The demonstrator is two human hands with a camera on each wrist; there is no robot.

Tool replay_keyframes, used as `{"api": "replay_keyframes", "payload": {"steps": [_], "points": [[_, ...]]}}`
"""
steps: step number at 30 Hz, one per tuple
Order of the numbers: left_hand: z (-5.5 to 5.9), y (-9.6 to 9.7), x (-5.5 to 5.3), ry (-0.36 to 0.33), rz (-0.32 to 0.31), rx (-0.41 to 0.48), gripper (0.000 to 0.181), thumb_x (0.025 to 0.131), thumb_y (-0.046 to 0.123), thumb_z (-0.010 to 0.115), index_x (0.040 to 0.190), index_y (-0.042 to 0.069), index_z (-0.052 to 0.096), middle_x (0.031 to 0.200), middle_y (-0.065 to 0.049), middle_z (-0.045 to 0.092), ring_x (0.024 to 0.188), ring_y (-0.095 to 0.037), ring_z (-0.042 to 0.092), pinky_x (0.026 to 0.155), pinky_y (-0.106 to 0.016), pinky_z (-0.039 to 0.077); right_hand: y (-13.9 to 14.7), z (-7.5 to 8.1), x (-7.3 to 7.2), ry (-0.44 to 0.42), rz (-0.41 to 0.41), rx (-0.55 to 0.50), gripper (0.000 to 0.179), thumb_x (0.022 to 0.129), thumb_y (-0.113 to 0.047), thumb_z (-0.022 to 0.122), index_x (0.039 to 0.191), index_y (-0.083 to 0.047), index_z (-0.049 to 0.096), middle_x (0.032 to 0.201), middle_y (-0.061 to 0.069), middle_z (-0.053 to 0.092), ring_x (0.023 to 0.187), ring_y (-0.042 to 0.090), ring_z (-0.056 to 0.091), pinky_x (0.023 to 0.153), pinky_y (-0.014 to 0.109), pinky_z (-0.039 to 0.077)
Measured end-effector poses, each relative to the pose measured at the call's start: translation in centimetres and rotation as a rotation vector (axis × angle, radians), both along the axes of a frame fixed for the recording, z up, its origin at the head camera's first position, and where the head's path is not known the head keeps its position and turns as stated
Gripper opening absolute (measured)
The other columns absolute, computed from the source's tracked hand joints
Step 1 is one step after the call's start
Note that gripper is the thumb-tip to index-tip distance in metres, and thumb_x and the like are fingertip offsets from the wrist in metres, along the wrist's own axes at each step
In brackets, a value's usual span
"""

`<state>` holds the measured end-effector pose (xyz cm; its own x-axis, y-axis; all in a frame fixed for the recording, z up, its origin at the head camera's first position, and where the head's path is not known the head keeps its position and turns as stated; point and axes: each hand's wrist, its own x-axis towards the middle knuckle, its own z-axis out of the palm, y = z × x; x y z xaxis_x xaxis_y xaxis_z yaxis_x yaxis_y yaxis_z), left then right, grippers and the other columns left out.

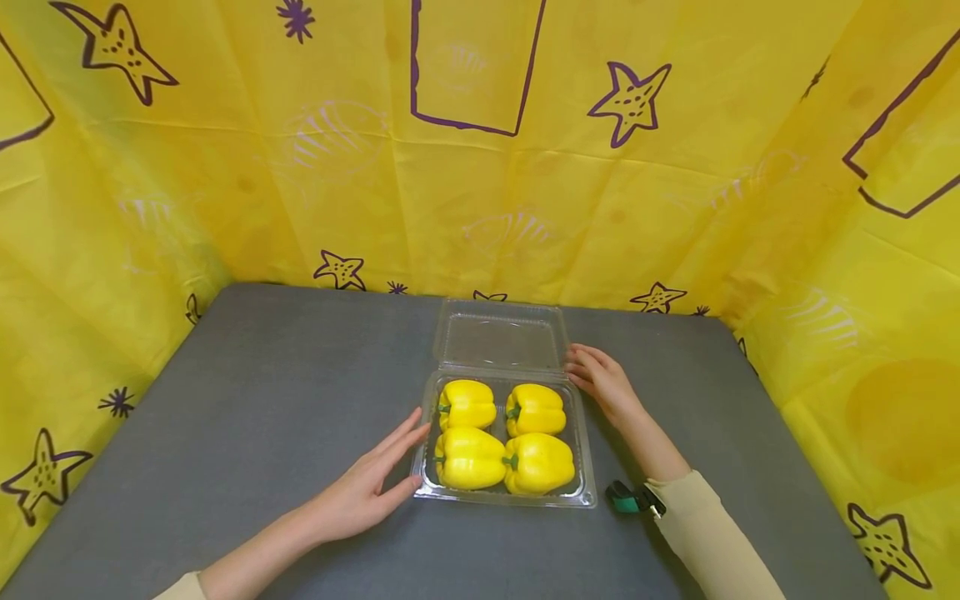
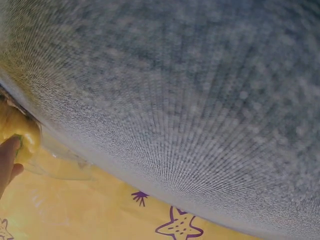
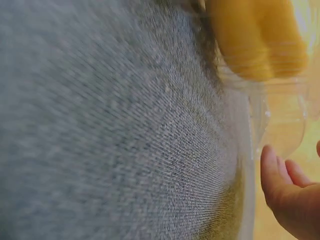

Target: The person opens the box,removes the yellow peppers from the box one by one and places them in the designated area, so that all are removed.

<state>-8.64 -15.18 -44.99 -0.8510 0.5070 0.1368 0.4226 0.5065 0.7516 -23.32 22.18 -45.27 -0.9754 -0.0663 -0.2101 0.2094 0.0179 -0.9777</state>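
A clear plastic clamshell container (image 1: 510, 501) stands on the table with its lid (image 1: 501, 335) laid back towards the far wall. Several yellow bell peppers (image 1: 470, 458) with green stems fill its base in two rows. My left hand (image 1: 367, 490) is at the container's left side, fingers extended and fingertips right at the rim. Beside the hinge and the lid's right edge is my right hand (image 1: 603, 385), its fingers slightly bent. The right wrist view shows that hand (image 3: 292, 200) with its fingertips close to the clear plastic, below a pepper (image 3: 260, 40).
A grey table (image 1: 315, 358) lies under everything. Yellow cloth (image 1: 480, 192) printed with starfish and fish hangs behind and along both sides. Near the right sleeve (image 1: 705, 533) a black and green wrist strap (image 1: 626, 497) shows just above the table.
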Motion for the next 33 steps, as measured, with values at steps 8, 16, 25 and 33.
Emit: {"api": "replay_keyframes", "payload": {"steps": [8,16,25,33], "points": [[0.0,0.0,0.0,0.004,0.011,0.002,0.064,0.096,0.021,0.063,0.152,0.009,0.034,0.162,-0.009,0.017,0.143,-0.033,0.026,0.104,-0.059,0.031,0.1,1.2,1.7,0.051,-0.044,0.006,0.049,0.105,-0.022,0.046,0.144,0.007,0.037,0.144,0.026,0.041,0.111,0.019,0.055,0.100,0.033,0.045],[0.2,0.0,-0.4,-0.015,0.012,0.006,0.067,0.096,0.027,0.064,0.152,0.010,0.033,0.162,-0.006,0.015,0.144,-0.029,0.024,0.106,-0.058,0.030,0.1,1.9,3.4,0.111,-0.045,-0.008,0.047,0.103,-0.020,0.051,0.139,0.009,0.042,0.141,0.027,0.043,0.110,0.023,0.056,0.091,0.025,0.050],[0.3,0.3,-1.0,-0.047,0.014,-0.018,0.081,0.091,0.051,0.064,0.154,0.014,0.030,0.163,-0.002,0.011,0.145,-0.026,0.021,0.108,-0.057,0.029,-0.1,2.3,5.4,0.188,0.016,0.120,0.044,0.099,-0.023,0.059,0.133,0.006,0.052,0.135,0.022,0.052,0.110,0.016,0.056,0.091,0.022,0.049],[0.5,0.6,-1.4,-0.087,0.007,-0.085,0.088,0.088,0.056,0.064,0.156,0.018,0.024,0.163,0.000,0.006,0.145,-0.028,0.020,0.107,-0.058,0.031,-0.1,2.7,7.6,0.310,0.112,0.344,0.038,0.093,-0.021,0.069,0.126,-0.005,0.061,0.127,0.012,0.061,0.116,0.023,0.056,0.094,0.021,0.046]]}}
